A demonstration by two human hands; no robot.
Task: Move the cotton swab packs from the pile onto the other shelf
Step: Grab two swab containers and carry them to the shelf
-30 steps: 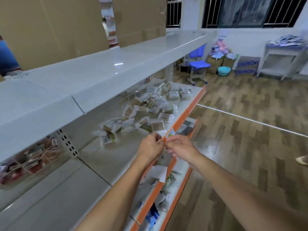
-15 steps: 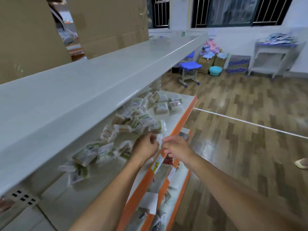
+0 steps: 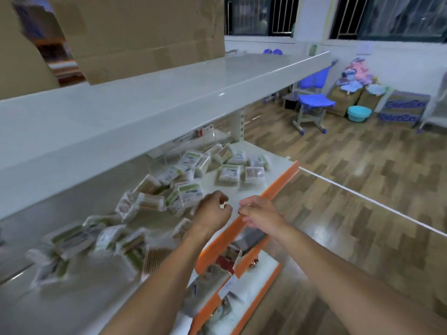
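Left hand [image 3: 212,212] with fingers curled, pinching something tiny; right hand [image 3: 260,212] at its 3 o'clock, loosely curled, over the orange shelf edge [image 3: 278,187]. Cotton swab packs [image 3: 183,180] piled from 9 to 12 o'clock on the middle shelf [image 3: 154,218]

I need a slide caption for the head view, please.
Two hands, left and right, meet at the orange shelf edge beside scattered cotton swab packs.

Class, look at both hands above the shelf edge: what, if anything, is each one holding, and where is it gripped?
It cannot be told: left hand and right hand have curled fingers, but no pack shows clearly in either.
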